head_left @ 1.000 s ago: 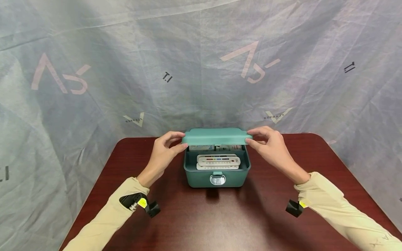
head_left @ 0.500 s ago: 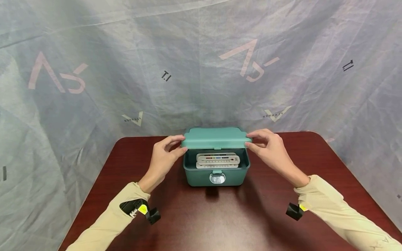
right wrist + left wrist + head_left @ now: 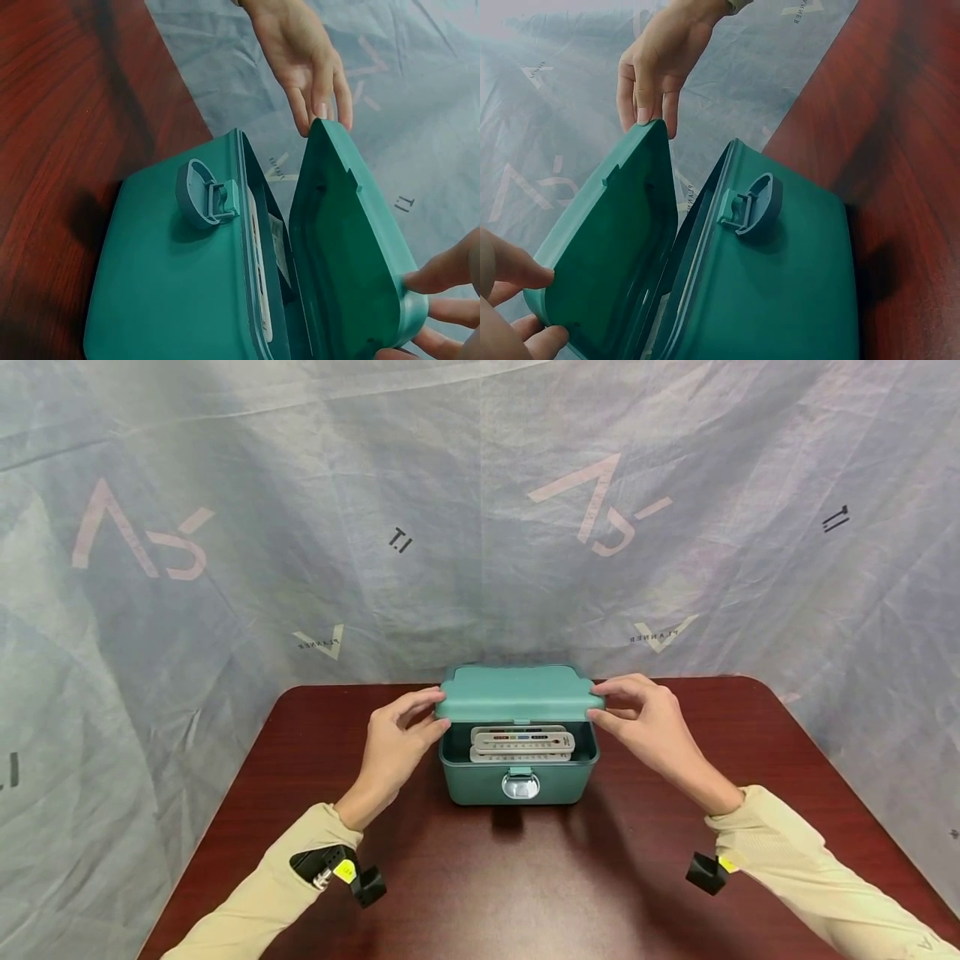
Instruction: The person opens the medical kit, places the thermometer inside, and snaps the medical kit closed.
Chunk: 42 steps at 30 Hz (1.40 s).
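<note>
A teal storage box [image 3: 480, 783] stands on the table with its hinged lid [image 3: 521, 695] partly raised. My left hand [image 3: 397, 743] pinches the lid's left front corner between thumb and fingers. At the opposite corner my right hand [image 3: 648, 722] grips it the same way. Inside the box lie white thermometers [image 3: 523, 742] with printed scales, one overlapping another. On the front wall hangs a clear latch [image 3: 521, 786], swung outward from the box in the left wrist view. The raised lid hides the rear of the box's inside.
The box rests on a dark red wooden table [image 3: 510, 893], near its back edge. Behind it hangs a grey printed cloth [image 3: 465, 527], close to the lid. Black wrist cameras [image 3: 369, 887] stick out from both sleeves.
Both hands have brought the lid's front edge down and forward, lower over the box. White packages visible at the back inside are now hidden behind it.
</note>
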{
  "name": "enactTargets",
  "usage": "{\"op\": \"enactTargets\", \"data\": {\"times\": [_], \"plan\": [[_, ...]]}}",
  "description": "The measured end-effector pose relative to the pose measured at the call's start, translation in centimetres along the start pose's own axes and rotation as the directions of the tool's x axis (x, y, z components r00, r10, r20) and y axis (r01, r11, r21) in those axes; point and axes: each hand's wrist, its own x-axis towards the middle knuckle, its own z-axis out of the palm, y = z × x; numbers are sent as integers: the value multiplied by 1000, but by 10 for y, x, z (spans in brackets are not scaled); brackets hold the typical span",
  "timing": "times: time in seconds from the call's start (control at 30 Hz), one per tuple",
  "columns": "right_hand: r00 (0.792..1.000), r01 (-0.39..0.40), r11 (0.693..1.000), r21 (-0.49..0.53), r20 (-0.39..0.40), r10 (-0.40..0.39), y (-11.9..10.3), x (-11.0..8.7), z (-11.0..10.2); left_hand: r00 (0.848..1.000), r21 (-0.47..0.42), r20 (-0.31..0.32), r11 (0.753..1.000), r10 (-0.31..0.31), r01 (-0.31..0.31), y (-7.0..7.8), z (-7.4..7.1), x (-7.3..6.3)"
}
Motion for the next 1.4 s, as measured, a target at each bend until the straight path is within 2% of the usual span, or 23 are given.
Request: {"op": "enactTargets", "data": {"times": [0.17, 0.33, 0.63, 0.7, 0.87, 1.13, 1.27, 1.4], "plan": [[1000, -9, 1000, 4, 10, 9, 1, -1, 0, 1000, 14, -13, 1000, 28, -27, -3, 0, -1], [1000, -6, 1000, -3, 17, 6, 2, -3, 0, 1000, 12, -21, 1000, 13, -13, -4, 1, -3], [1000, 2, 1000, -13, 23, -2, 7, -6, 1, 1000, 31, -15, 999, -16, 16, 21, 5, -12], [1000, 4, 1000, -22, 26, -3, 7, -7, 2, 1000, 31, -20, 999, -23, 23, 21, 6, -13], [1000, 19, 999, -34, 25, -18, 9, -9, 2, 999, 25, -24, 999, -23, 24, 19, 6, -16], [999, 39, 999, 5, 13, -39, 11, -14, 7, 999, 19, -31, 999, -25, 26, 15, 4, -19], [999, 30, 999, 16, 12, -30, 12, -16, 9, 999, 34, -28, 999, -27, 28, 13, 3, -21], [1000, 1, 1000, 4, 8, -1, 15, -18, 11, 999, 35, -31, 999, -19, 20, 4, 4, -21]]}}
